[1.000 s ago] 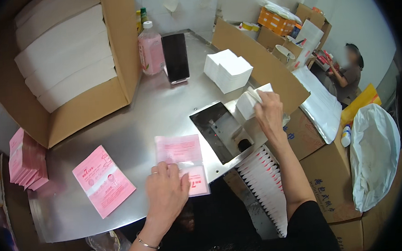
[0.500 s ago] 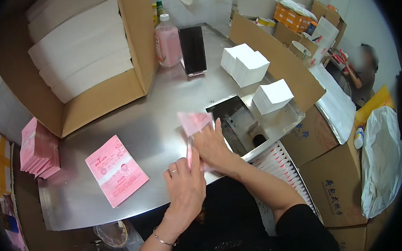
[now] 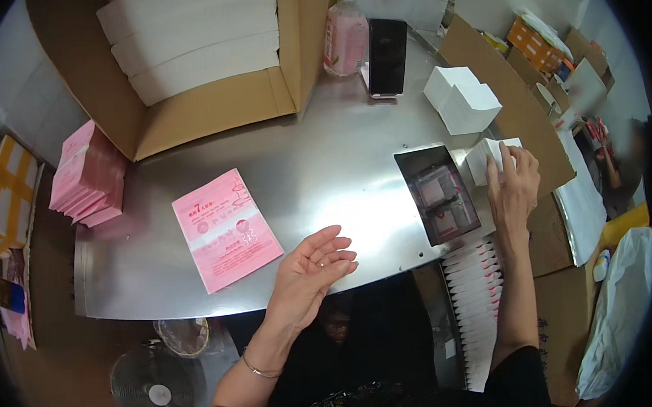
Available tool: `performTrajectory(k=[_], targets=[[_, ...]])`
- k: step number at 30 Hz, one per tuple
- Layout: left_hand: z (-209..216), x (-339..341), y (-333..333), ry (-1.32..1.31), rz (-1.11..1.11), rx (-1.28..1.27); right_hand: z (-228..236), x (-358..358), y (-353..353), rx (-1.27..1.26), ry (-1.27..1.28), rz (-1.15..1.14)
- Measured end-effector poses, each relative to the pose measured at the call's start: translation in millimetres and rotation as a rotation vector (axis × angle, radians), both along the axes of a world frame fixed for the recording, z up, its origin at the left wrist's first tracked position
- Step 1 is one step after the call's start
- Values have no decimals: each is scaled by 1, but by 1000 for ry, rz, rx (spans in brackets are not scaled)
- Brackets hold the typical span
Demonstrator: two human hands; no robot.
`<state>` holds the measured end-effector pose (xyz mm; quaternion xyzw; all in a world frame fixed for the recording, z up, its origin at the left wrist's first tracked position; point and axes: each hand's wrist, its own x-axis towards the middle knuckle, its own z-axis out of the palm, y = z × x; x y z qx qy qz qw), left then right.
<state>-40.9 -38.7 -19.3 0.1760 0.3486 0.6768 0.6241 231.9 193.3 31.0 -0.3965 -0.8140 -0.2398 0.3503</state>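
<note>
My right hand (image 3: 514, 186) reaches to the short stack of folded white tissues (image 3: 482, 161) beside the table's opening. Its fingers and thumb close round the near right part of that stack. Low over the table's front edge is my left hand (image 3: 316, 272), palm turned inward, with loosely curled fingers apart and nothing in them. A flat pile of pink printed bags (image 3: 226, 233) with a white band lies left of it. Inside the rectangular opening (image 3: 428, 230) sit small pink-and-white packets (image 3: 438, 188). Farther back stands a taller stack of white tissues (image 3: 461, 103).
An open carton (image 3: 215, 124) of white tissue bundles stands at the back left, beside pink bundles (image 3: 90, 175). A phone (image 3: 386, 59) leans near a pink bottle (image 3: 344, 36). Below the table's right side is a row of filled packets (image 3: 475, 306). Cardboard flanks the right edge.
My hands have parted; the pink translucent bag is no longer in them. My right hand has moved right to the white tissues. Packets now show inside the opening. The view has shifted.
</note>
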Motion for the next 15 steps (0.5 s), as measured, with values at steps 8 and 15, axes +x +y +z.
performTrajectory(k=[8,15], targets=[[5,2,4,-39,6,-34,-27,21,32,-115,-14,-225],[-2,9,-3,288,35,-84,-17,23,33,-163,60,-220]])
